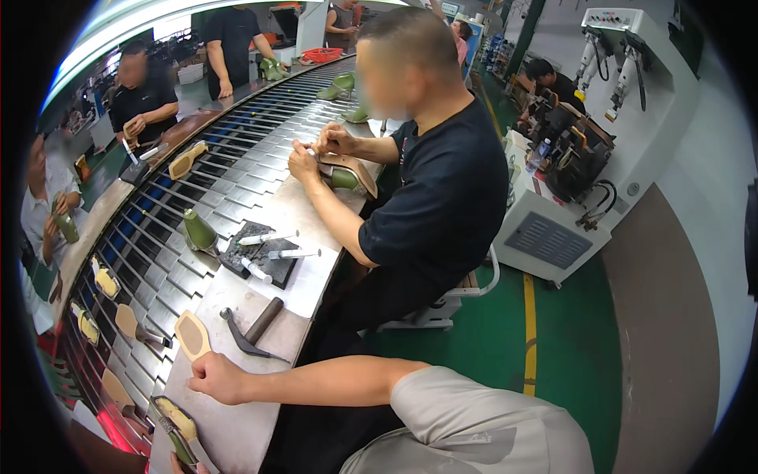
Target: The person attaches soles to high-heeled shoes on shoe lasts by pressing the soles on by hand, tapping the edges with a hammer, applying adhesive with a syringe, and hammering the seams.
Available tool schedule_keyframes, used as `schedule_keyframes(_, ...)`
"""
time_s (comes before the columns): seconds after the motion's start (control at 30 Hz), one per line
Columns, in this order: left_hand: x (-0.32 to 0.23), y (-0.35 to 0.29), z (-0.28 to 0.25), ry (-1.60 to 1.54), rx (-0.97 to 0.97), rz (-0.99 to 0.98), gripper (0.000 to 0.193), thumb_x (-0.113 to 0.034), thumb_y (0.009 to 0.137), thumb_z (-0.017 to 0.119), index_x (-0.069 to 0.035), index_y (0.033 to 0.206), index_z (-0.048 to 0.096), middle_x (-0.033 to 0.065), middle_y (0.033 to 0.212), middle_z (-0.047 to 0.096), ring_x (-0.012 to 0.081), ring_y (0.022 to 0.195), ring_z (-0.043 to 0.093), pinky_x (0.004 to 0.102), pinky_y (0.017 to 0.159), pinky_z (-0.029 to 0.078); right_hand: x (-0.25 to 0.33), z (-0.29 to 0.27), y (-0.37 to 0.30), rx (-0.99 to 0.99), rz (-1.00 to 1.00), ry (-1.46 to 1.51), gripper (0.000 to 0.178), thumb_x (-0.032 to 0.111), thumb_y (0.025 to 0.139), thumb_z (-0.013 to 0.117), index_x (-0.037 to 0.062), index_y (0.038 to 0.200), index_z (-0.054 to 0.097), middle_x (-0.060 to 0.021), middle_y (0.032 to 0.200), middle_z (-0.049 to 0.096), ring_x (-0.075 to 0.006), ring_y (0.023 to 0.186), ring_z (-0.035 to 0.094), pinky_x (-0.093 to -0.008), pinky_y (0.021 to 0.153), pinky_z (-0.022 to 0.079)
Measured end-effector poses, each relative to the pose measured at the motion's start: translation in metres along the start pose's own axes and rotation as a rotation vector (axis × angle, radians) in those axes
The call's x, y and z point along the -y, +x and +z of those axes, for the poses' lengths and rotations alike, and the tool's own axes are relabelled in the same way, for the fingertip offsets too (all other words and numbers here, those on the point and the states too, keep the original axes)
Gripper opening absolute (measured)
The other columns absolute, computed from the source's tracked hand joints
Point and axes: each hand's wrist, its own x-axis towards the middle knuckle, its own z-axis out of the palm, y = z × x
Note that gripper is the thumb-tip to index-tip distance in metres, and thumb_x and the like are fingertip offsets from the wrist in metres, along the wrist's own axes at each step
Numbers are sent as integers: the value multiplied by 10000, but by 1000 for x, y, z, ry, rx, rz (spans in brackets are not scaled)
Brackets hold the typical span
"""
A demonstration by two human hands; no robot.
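Observation:
My left hand (175, 464), cut off by the lower edge, grips a green shoe (183, 433) with its pale yellow underside turned up. My right hand (219, 379) is closed over the narrow end of a tan shoe sole (192, 335) and seems to hold it there; its fingertips are hidden. Just beyond that hand, a shoemaker's hammer (245, 336) with a curved dark head and wooden handle lies on the metal bench (237, 423).
A dark block (280, 272) with several syringes (268, 238) sits past the hammer, beside a green shoe (198, 230). Along the left runs a slatted conveyor (158, 272) carrying heeled soles (130, 322) and shoes. A co-worker (442, 174) in black works on a shoe close by.

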Motion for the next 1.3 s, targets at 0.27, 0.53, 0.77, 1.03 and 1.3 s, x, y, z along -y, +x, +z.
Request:
schedule_keyframes(0.27, -4, 15, -14, 66, 191, -69, 671, -352, 1020, 697, 124, 1457, 516, 321, 1468, 556, 421, 1385, 514, 453, 1158, 401, 5, -4, -13, -28, -72, 6, 378, 201, 903, 729, -39, 680, 540, -177, 603, 567, -228, 553, 510, -418, 565, 439)
schedule_keyframes(0.53, -77, 65, 6, 404, 375, -2, 647, -291, 1007, 725, 53, 1505, 496, 266, 1313, 671, 411, 1130, 666, 485, 961, 527, 3, -1, -13, -38, -53, 12, 341, 195, 872, 717, -48, 688, 564, -219, 636, 605, -301, 583, 595, -436, 604, 485)
schedule_keyframes(0.77, 28, 77, -2, -353, 162, -43, 643, -180, 1004, 651, 83, 1534, 399, 195, 1409, 586, 279, 1295, 556, 383, 1150, 384, -1, 6, -15, -83, -101, -1, 308, 187, 848, 708, -46, 689, 586, -234, 659, 626, -331, 610, 635, -446, 610, 498)
schedule_keyframes(1.03, -29, 45, 15, -1206, -21, 50, 745, -274, 1008, 543, 112, 1588, 279, 308, 1537, 482, 400, 1432, 493, 490, 1229, 340, 8, -2, -17, -76, -78, -33, 351, 219, 873, 757, -29, 691, 588, -173, 632, 609, -253, 589, 588, -423, 592, 481)
schedule_keyframes(1.3, -20, 25, 19, -1250, -192, -17, 706, -243, 976, 630, 33, 1562, 349, 164, 1448, 563, 280, 1270, 604, 429, 1080, 498, -27, -32, -50, -125, -601, -532, 423, 125, 857, 743, -25, 1236, 632, -249, 1133, 633, -454, 1094, 604, -504, 959, 499)
